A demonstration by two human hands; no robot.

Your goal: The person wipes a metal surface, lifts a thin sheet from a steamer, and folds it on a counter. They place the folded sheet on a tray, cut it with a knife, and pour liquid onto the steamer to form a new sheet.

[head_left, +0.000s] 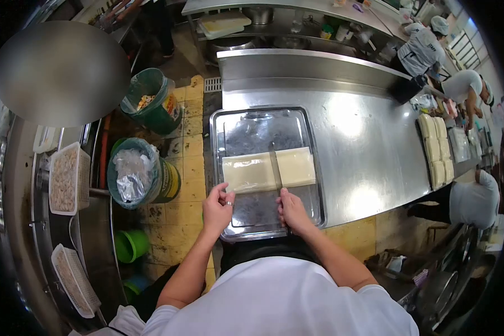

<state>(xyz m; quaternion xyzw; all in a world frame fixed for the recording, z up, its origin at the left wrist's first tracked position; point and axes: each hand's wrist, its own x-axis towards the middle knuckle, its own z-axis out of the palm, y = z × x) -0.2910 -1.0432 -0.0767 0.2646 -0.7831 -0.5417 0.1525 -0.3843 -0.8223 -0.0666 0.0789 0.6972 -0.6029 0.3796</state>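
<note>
A pale, flat rectangular slab lies across a metal tray, with what looks like clear wrap over its left part. My right hand is closed around the handle of a knife. The blade lies across the slab, right of its middle, and points away from me. At the slab's lower left corner is my left hand, a ring on one finger. Its thumb and fingertips are close to the slab's edge, and whether they pinch it cannot be made out.
The tray rests on a steel table. Wrapped pale blocks are stacked at the right. Lined bins and white baskets stand at the left. Several people work nearby, one at the upper right and another at the right.
</note>
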